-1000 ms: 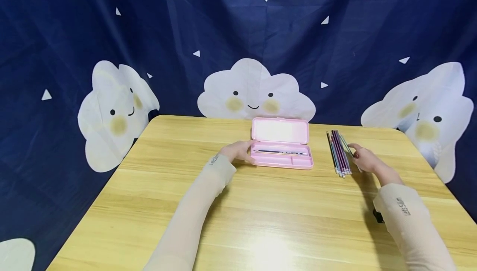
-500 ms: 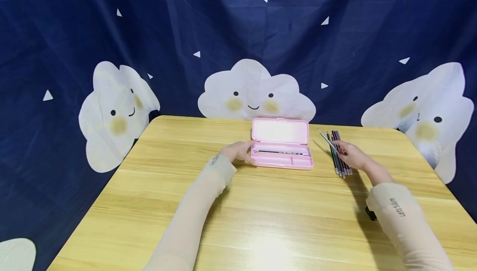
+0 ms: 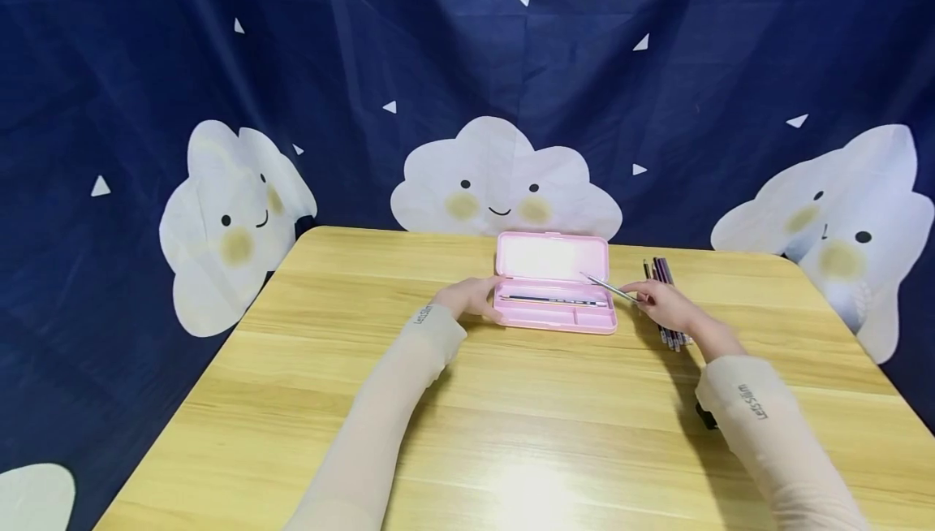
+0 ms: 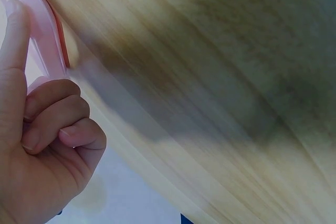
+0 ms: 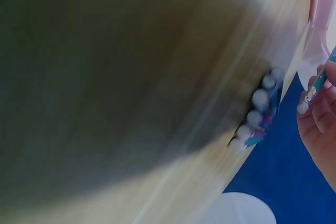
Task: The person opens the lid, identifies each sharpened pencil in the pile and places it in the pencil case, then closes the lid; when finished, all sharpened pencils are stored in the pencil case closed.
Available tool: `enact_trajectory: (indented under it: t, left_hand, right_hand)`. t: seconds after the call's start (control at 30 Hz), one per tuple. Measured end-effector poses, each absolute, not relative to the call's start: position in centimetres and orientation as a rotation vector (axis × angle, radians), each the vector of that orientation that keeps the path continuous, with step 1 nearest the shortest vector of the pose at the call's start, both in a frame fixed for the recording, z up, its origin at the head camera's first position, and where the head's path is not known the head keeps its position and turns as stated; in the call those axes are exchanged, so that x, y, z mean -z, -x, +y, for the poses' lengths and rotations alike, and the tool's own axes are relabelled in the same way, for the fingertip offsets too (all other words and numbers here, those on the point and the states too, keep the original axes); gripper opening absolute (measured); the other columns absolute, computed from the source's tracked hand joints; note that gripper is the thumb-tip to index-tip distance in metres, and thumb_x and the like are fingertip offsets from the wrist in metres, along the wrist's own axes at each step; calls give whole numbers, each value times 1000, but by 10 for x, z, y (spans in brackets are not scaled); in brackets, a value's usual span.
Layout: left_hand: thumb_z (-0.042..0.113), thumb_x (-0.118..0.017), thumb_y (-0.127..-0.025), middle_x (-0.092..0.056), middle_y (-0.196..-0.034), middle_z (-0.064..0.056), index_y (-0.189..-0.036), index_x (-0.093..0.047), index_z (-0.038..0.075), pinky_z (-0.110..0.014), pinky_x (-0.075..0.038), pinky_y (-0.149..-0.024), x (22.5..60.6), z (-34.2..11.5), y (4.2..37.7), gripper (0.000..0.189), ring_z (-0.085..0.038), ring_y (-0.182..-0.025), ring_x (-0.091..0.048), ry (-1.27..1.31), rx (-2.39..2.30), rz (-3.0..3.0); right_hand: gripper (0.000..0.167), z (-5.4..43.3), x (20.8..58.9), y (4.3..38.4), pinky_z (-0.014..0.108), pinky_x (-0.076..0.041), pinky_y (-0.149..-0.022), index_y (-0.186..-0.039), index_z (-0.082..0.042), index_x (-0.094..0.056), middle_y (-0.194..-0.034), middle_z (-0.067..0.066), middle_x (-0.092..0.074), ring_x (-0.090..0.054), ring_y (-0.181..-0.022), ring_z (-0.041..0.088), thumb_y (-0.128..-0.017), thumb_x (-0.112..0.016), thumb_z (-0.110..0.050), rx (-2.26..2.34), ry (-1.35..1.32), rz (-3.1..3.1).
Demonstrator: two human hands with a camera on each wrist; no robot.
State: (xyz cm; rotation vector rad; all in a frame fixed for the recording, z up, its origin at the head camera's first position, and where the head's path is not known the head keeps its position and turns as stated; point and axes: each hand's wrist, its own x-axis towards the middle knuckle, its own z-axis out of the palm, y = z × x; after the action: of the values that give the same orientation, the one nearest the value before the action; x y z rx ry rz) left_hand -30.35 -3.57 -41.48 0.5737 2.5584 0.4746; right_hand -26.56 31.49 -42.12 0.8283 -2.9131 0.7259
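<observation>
A pink pencil case (image 3: 539, 318) lies with its lid (image 3: 552, 257) raised, one dark pencil (image 3: 548, 300) in its long rear compartment. My left hand (image 3: 469, 299) grips the left end of the case; the left wrist view has the thumb (image 4: 14, 30) along its pink edge and the other fingers curled. Between right thumb and fingers I pinch a light green pencil (image 3: 609, 287), its point over the right part of the case near the hinge. My right hand (image 3: 665, 306) is above a bundle of pencils (image 3: 672, 338), partly covering it. The held pencil's eraser end (image 5: 304, 107) shows in the right wrist view.
All of this is on a wooden table (image 3: 540, 417), the case and bundle towards its far edge. Behind that hangs a dark blue curtain (image 3: 453, 52) with white clouds. The bundle lies right of the case, eraser ends towards me.
My right hand has picked up the light green pencil from beside the bundle and carried it left, across the bundle to the case. The left hand stays at the case.
</observation>
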Motion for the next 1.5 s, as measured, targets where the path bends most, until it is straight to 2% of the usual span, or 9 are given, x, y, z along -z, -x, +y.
enact_trajectory:
  t: [0.33,0.5,0.57,0.7,0.9,1.5]
  left_hand:
    - [45,-72,-73,-29,-147,-7,-147,-16,23,-36,-25,-110,415,-38,305,96,-24,-133,-30,-563,-474,2553]
    - [45,-72,-73,-30,-147,-7,-147,-15,24,-37,-25,-110,415,-39,306,96,-24,-133,-31,-554,-472,2550]
    - [44,-72,-73,-30,-147,-7,-147,-15,24,-37,-25,-109,415,-39,306,96,-24,-133,-31,-550,-475,2550]
    - [43,-72,-74,-29,-147,-7,-147,-15,24,-37,-25,-109,415,-39,305,95,-24,-133,-30,-551,-471,2550]
    - [43,-72,-74,-30,-147,-8,-147,-16,24,-37,-26,-109,416,-40,306,95,-25,-133,-31,-555,-461,2551]
    - [44,-72,-74,-31,-147,-9,-147,-17,22,-35,-27,-109,418,-36,309,94,-24,-132,-32,-567,-421,2570]
  right_hand:
    - [31,288,418,275,33,-39,-63,-107,5,-64,-71,4,-49,-43,-68,17,-80,-52,13,-746,-855,-2921]
    - [32,275,419,281,44,-46,-75,-108,4,-64,-85,16,-59,-54,-80,29,-80,-52,12,-737,-889,-2946]
    - [31,271,421,284,45,-46,-78,-107,4,-65,-87,15,-59,-54,-83,29,-80,-52,13,-704,-907,-2945]
    - [33,262,424,289,38,-42,-68,-103,4,-66,-73,6,-50,-46,-72,21,-76,-50,15,-660,-933,-2933]
    - [34,246,427,296,33,-42,-64,-101,3,-68,-70,5,-52,-45,-66,17,-75,-51,15,-650,-976,-2918]
    - [31,216,429,301,39,-48,-75,-103,3,-68,-78,9,-59,-52,-73,19,-79,-51,14,-612,-1068,-2931]
